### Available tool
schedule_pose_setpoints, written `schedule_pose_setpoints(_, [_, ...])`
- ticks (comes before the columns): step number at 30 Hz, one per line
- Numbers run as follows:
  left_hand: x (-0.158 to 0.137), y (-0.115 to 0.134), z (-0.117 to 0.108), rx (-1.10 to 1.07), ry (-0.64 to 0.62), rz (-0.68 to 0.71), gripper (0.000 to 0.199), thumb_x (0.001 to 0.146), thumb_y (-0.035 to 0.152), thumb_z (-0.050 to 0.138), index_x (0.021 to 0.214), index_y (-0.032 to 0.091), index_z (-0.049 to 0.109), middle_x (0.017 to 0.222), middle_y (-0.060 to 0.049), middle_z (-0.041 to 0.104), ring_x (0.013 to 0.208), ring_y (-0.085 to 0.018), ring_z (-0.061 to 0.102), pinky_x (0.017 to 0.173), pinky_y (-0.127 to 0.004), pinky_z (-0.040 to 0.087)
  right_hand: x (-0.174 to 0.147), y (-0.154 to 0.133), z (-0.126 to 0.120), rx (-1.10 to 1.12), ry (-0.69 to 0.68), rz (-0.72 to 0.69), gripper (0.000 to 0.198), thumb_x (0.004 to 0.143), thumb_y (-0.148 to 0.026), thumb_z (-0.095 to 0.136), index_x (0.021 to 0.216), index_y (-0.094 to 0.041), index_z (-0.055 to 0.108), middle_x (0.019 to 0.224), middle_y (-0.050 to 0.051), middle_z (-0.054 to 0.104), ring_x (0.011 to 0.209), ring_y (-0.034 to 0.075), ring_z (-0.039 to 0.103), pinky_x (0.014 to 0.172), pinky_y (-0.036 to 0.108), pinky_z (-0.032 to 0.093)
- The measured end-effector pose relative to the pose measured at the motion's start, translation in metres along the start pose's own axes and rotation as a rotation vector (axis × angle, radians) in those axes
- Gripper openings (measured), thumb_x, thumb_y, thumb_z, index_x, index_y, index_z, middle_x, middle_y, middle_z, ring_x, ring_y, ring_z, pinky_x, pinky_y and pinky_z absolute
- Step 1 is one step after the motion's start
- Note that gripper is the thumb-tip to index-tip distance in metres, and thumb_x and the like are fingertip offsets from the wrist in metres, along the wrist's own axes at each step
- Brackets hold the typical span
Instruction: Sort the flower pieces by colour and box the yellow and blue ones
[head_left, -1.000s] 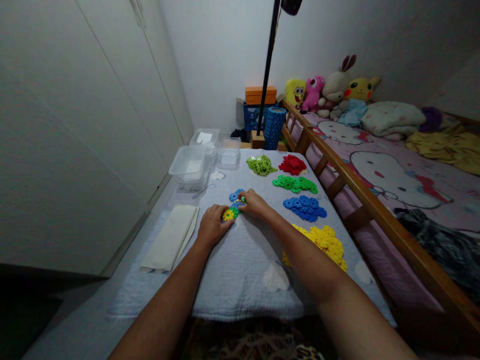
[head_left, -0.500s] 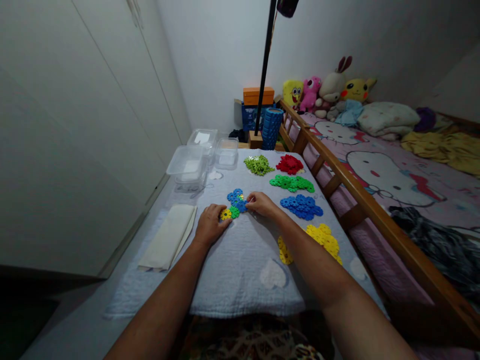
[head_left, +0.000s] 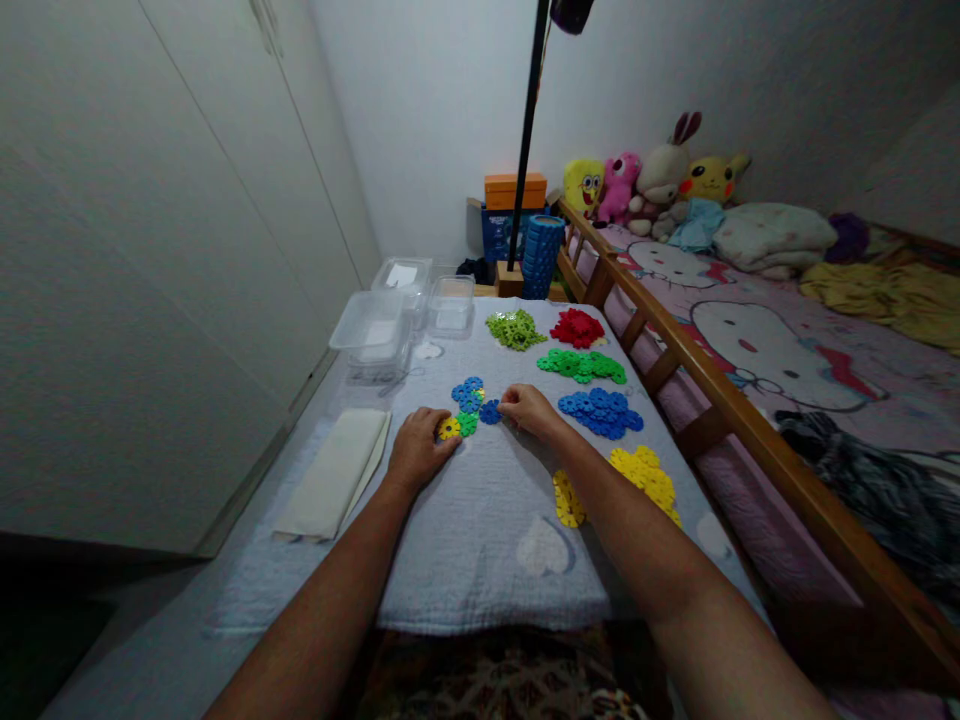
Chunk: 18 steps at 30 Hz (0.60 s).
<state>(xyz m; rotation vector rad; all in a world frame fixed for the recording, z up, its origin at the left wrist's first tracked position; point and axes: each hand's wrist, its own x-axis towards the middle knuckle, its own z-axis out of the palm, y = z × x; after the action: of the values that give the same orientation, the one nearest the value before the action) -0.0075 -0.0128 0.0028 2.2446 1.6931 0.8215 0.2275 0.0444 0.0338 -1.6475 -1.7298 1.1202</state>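
In the middle of the cloth lies a small cluster of notched plastic snowflake discs: a yellow disc point(head_left: 449, 428), a green disc point(head_left: 467, 424) and several blue discs point(head_left: 468, 392). My left hand point(head_left: 421, 447) rests on the cloth, its thumb and fingers closed on the yellow disc at the cluster's near left end. A single darker blue disc point(head_left: 490, 411) is pinched at its right edge by my right hand point(head_left: 527, 408). A narrow gap seems to separate that disc from the cluster.
Piles of lime discs point(head_left: 514, 330), red discs point(head_left: 577, 327), green discs point(head_left: 581, 366), blue discs point(head_left: 601, 413) and yellow discs point(head_left: 646, 478) lie along the right. Clear plastic boxes point(head_left: 367, 325) and a folded cream cloth point(head_left: 334, 475) are left. A wooden bed rail point(head_left: 679, 350) borders the table.
The blue disc in my right hand has shifted slightly right, off the cluster it overlapped, and more of its face shows. My left hand has stayed on the yellow disc.
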Motion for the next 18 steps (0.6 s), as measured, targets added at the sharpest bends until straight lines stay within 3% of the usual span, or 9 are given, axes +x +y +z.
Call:
schedule_pose_setpoints(5, [0.000, 0.000, 0.000, 0.006, -0.006, -0.003, 0.037, 0.081, 0.037, 0.071, 0.113, 0.020, 0.064, 0.104, -0.008, 0.064, 0.098, -0.027, 0.059, 0.088, -0.039, 0.048, 0.000, 0.000, 0.003, 0.094, -0.011, 0.014, 0.008, 0.076, -0.014, 0.065, 0.080, -0.019, 0.059, 0.054, -0.007, 0.056, 0.046, 0.009, 0.050, 0.042, 0.018, 0.034])
schedule_pose_setpoints(10, [0.000, -0.001, 0.001, 0.009, -0.004, -0.002, 0.037, 0.081, 0.037, 0.071, 0.112, 0.019, 0.065, 0.105, -0.009, 0.064, 0.098, -0.027, 0.059, 0.088, -0.040, 0.048, -0.005, 0.003, -0.009, 0.160, -0.003, 0.021, 0.007, 0.074, -0.015, 0.066, 0.079, -0.018, 0.061, 0.054, -0.006, 0.056, 0.046, 0.009, 0.050, 0.043, 0.018, 0.035])
schedule_pose_setpoints(14, [-0.001, 0.000, 0.000, 0.001, 0.009, 0.000, 0.036, 0.081, 0.037, 0.070, 0.112, 0.018, 0.066, 0.104, -0.009, 0.065, 0.098, -0.027, 0.059, 0.088, -0.040, 0.048, -0.014, 0.009, -0.034, 0.166, 0.044, -0.012, 0.007, 0.070, -0.017, 0.065, 0.077, -0.018, 0.062, 0.056, -0.006, 0.056, 0.049, 0.009, 0.050, 0.044, 0.018, 0.035])
schedule_pose_setpoints(18, [-0.001, 0.001, 0.000, -0.004, 0.007, -0.003, 0.036, 0.081, 0.038, 0.070, 0.111, 0.018, 0.066, 0.105, -0.009, 0.065, 0.098, -0.027, 0.059, 0.089, -0.039, 0.048, -0.026, 0.022, -0.081, 0.221, 0.192, -0.015, 0.013, 0.067, -0.024, 0.066, 0.078, -0.018, 0.061, 0.062, -0.004, 0.058, 0.053, 0.010, 0.052, 0.047, 0.020, 0.038])
